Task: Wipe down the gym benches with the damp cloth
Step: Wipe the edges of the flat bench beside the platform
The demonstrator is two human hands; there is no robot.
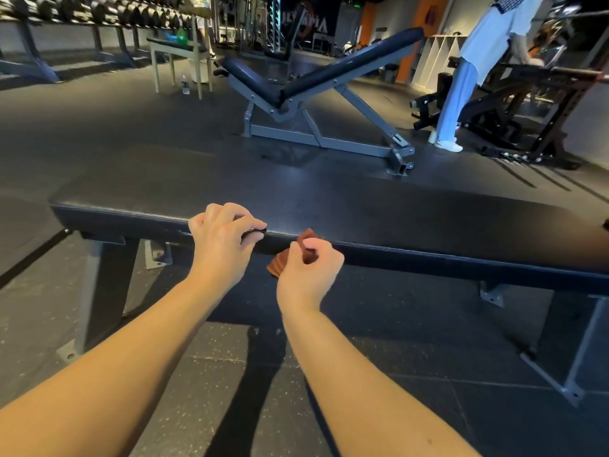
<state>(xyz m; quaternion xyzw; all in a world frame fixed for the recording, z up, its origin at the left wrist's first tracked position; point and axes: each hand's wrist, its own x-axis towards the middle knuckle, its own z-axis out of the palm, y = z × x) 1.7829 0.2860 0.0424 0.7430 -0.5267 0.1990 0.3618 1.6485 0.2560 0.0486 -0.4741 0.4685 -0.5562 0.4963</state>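
Right hand: fingers curled, pinching a folded red-brown cloth between thumb and fingertips; part of the cloth hangs below the hand, in front of the pad's side face.

Left hand: fingers curled at the near edge of the flat bench; thumb and forefinger close on something dark at the lip; whether that is the pad's own seam or a separate small item cannot be told.

Governing relation: the flat bench's long axis runs left to right across the view, square to both forearms; the cloth sits at the near edge, roughly mid-length, touching or just off the lip; the whole top surface lies beyond it, away from the person; more pad extends to the right of the cloth than to the left.

Judgement: the right hand is the working hand; the cloth must rise over the lip onto the top, then travel along the long axis.

An incline bench stands well apart behind, not yet within reach.
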